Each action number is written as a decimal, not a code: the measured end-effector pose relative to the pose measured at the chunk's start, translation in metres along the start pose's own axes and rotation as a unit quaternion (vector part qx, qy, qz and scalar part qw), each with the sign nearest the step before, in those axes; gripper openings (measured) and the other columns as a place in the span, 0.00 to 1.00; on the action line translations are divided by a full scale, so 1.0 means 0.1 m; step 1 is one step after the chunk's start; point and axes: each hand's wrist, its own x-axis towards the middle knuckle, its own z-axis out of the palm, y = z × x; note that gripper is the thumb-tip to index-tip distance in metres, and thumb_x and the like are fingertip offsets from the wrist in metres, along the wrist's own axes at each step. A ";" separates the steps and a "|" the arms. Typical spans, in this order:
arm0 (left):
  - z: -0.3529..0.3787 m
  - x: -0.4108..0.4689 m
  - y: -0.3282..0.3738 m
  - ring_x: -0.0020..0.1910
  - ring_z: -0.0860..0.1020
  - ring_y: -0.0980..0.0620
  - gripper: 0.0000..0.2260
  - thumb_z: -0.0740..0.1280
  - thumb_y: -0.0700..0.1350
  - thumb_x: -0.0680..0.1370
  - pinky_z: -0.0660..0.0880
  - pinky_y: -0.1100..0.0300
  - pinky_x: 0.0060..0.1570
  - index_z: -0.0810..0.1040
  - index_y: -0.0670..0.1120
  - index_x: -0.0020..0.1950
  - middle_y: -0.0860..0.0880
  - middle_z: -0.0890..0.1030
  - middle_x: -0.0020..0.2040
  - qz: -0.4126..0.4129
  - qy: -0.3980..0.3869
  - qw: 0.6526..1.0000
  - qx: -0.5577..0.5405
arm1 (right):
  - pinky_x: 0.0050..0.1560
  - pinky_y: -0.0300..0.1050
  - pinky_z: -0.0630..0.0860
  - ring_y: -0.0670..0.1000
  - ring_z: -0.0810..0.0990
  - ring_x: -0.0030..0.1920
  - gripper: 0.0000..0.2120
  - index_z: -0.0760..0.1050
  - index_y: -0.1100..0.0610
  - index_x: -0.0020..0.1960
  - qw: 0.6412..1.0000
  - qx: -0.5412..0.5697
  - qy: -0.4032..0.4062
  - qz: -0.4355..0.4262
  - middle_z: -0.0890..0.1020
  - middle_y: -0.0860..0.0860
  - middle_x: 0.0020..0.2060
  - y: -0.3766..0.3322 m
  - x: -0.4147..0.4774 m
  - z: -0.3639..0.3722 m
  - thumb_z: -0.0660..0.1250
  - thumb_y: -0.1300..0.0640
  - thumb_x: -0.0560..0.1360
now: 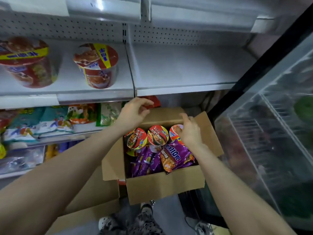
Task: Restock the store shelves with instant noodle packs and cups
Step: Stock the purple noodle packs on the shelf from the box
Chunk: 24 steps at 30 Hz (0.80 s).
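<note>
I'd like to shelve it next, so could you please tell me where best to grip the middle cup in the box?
Grip the middle cup by its lid rim, from above. It stands lid-up between the left cup and right cup, purple packs against its near side, so only the top is exposed.

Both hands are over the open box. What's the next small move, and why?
Probably close the right hand round the orange-lidded cup it rests on and lift it out of the box. The left hand hovers holding nothing, and red cups already stand on the shelf above.
</note>
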 end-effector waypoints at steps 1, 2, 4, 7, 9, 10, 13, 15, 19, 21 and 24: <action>0.09 0.01 -0.03 0.50 0.79 0.54 0.13 0.68 0.40 0.78 0.75 0.56 0.57 0.79 0.49 0.62 0.49 0.79 0.56 -0.005 -0.009 1.000 0.006 | 0.58 0.53 0.76 0.61 0.78 0.59 0.26 0.67 0.54 0.72 0.999 -0.011 -0.022 0.022 0.78 0.59 0.61 0.11 0.00 0.08 0.70 0.56 0.77; 0.18 0.01 -0.07 0.51 0.78 0.54 0.13 0.68 0.40 0.78 0.75 0.57 0.57 0.79 0.49 0.62 0.49 0.79 0.57 -0.014 -0.017 1.000 0.012 | 0.57 0.52 0.75 0.61 0.78 0.59 0.25 0.67 0.54 0.72 0.998 -0.020 -0.046 0.043 0.78 0.59 0.60 0.22 0.00 0.16 0.69 0.54 0.78; 0.32 0.01 -0.14 0.52 0.77 0.55 0.14 0.68 0.41 0.78 0.75 0.58 0.57 0.79 0.50 0.63 0.49 0.79 0.58 -0.043 -0.036 0.998 0.018 | 0.56 0.52 0.75 0.61 0.77 0.60 0.26 0.65 0.54 0.73 0.991 -0.035 -0.096 0.082 0.78 0.59 0.61 0.41 -0.02 0.30 0.68 0.51 0.78; 0.51 0.05 -0.22 0.54 0.78 0.53 0.12 0.68 0.43 0.79 0.77 0.53 0.59 0.78 0.50 0.62 0.49 0.78 0.59 -0.088 -0.065 0.994 0.010 | 0.56 0.52 0.76 0.60 0.76 0.62 0.28 0.64 0.55 0.73 0.978 -0.051 -0.154 0.128 0.75 0.58 0.64 0.64 -0.02 0.48 0.68 0.48 0.78; 0.64 0.08 -0.26 0.53 0.78 0.53 0.12 0.68 0.43 0.79 0.77 0.52 0.58 0.78 0.49 0.63 0.48 0.78 0.59 -0.108 -0.074 0.991 0.015 | 0.56 0.51 0.77 0.59 0.76 0.63 0.27 0.65 0.54 0.72 0.971 -0.065 -0.186 0.139 0.74 0.57 0.64 0.76 -0.02 0.60 0.68 0.47 0.78; 0.70 0.10 -0.28 0.52 0.77 0.54 0.13 0.68 0.42 0.79 0.77 0.53 0.57 0.78 0.48 0.63 0.47 0.78 0.59 -0.118 -0.078 0.990 0.020 | 0.55 0.51 0.77 0.58 0.76 0.63 0.27 0.65 0.53 0.72 0.968 -0.069 -0.198 0.139 0.74 0.56 0.64 0.81 -0.02 0.65 0.68 0.46 0.78; 0.88 0.18 -0.35 0.50 0.74 0.56 0.14 0.68 0.42 0.79 0.70 0.62 0.50 0.77 0.48 0.65 0.49 0.78 0.58 -0.145 -0.079 0.986 0.024 | 0.55 0.51 0.78 0.57 0.75 0.64 0.29 0.63 0.50 0.74 0.964 -0.067 -0.220 0.130 0.74 0.55 0.64 0.94 0.00 0.83 0.68 0.45 0.77; 0.99 0.22 -0.40 0.51 0.74 0.56 0.14 0.67 0.43 0.79 0.68 0.63 0.50 0.78 0.47 0.65 0.50 0.78 0.57 -0.158 -0.086 0.983 0.022 | 0.56 0.52 0.78 0.58 0.73 0.65 0.28 0.63 0.48 0.74 0.962 -0.061 -0.234 0.125 0.74 0.54 0.65 0.99 0.01 0.94 0.68 0.45 0.77; 1.20 0.26 -0.56 0.54 0.80 0.51 0.14 0.68 0.42 0.78 0.75 0.56 0.55 0.79 0.48 0.64 0.50 0.82 0.57 -0.178 -0.111 0.978 0.014 | 0.61 0.52 0.74 0.58 0.70 0.67 0.29 0.65 0.49 0.73 0.960 -0.083 -0.236 0.126 0.73 0.54 0.67 1.06 0.04 1.12 0.69 0.43 0.76; 1.28 0.25 -0.65 0.53 0.80 0.51 0.14 0.68 0.43 0.78 0.76 0.57 0.55 0.79 0.49 0.64 0.51 0.81 0.57 -0.188 -0.128 0.974 0.016 | 0.64 0.52 0.72 0.57 0.71 0.67 0.32 0.64 0.51 0.73 0.959 -0.106 -0.221 0.139 0.74 0.55 0.67 1.08 0.04 1.21 0.70 0.41 0.75; 1.38 0.25 -0.78 0.53 0.80 0.51 0.14 0.68 0.42 0.78 0.77 0.54 0.54 0.79 0.49 0.64 0.50 0.81 0.57 -0.182 -0.146 0.972 0.022 | 0.65 0.53 0.71 0.58 0.72 0.67 0.36 0.61 0.53 0.73 0.956 -0.099 -0.212 0.177 0.75 0.56 0.66 1.11 0.03 1.35 0.71 0.40 0.73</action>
